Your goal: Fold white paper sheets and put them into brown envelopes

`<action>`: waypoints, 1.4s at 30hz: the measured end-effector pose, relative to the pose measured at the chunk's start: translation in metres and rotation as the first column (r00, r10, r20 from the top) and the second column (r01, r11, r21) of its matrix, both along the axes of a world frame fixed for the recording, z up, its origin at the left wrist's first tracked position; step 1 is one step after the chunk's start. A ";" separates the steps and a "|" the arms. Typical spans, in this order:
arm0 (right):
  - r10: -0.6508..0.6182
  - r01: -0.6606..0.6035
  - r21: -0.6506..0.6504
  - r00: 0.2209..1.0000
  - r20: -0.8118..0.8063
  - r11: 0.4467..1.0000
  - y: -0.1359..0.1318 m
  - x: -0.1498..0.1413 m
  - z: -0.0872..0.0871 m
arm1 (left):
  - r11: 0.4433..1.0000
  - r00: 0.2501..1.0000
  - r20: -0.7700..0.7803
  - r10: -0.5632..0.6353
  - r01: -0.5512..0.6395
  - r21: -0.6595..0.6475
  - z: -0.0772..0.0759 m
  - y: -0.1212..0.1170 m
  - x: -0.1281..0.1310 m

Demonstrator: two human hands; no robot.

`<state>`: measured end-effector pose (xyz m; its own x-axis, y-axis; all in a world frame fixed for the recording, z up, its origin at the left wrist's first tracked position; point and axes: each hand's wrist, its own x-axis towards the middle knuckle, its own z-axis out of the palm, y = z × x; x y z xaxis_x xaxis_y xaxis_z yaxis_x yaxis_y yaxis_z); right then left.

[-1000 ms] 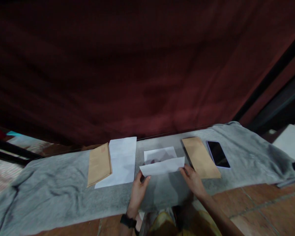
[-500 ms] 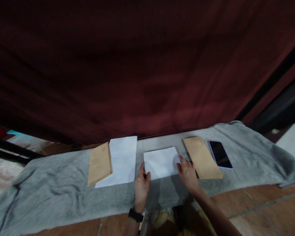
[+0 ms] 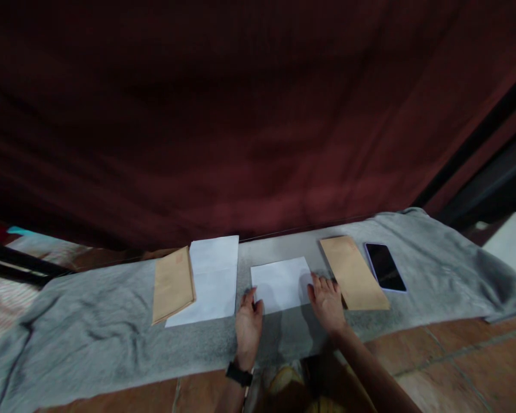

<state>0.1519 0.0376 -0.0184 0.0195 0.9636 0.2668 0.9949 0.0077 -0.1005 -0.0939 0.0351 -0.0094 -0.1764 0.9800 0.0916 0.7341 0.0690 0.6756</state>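
A white sheet of paper (image 3: 281, 284), about half the size of the sheets on the left, lies flat before me on the grey cloth. My left hand (image 3: 248, 324), with a black band at the wrist, has its thumb and fingers at the paper's lower left corner. Opposite it, my right hand (image 3: 327, 301) has thumb and fingertips on the right edge of the same paper. A brown envelope (image 3: 355, 275) lies just beyond the right hand's fingers. Left of my left hand are more white sheets (image 3: 217, 281), partly covered by a stack of brown envelopes (image 3: 174, 287).
A phone (image 3: 386, 267) in a lilac case lies right of the single envelope. The grey cloth (image 3: 98, 327) covers a long narrow surface. Behind it hangs a dark red curtain (image 3: 258, 143). Reddish floor tiles (image 3: 468, 361) show below the front edge.
My hands stay at the two sides of the paper, the right fingers slightly shifted along its edge. The whole view has moved very slightly.
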 end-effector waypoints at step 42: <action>0.177 -0.173 0.099 0.983 -0.039 0.980 0.008 -0.020 -0.032 | 0.968 0.900 -0.399 -0.175 0.232 0.098 0.007 -0.011 0.057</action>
<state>0.1321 0.0453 -0.0504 -0.1323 0.9237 0.3595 0.9715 0.1928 -0.1379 -0.0366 0.0243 -0.0027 0.1019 0.9628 0.2502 0.9260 -0.1837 0.3298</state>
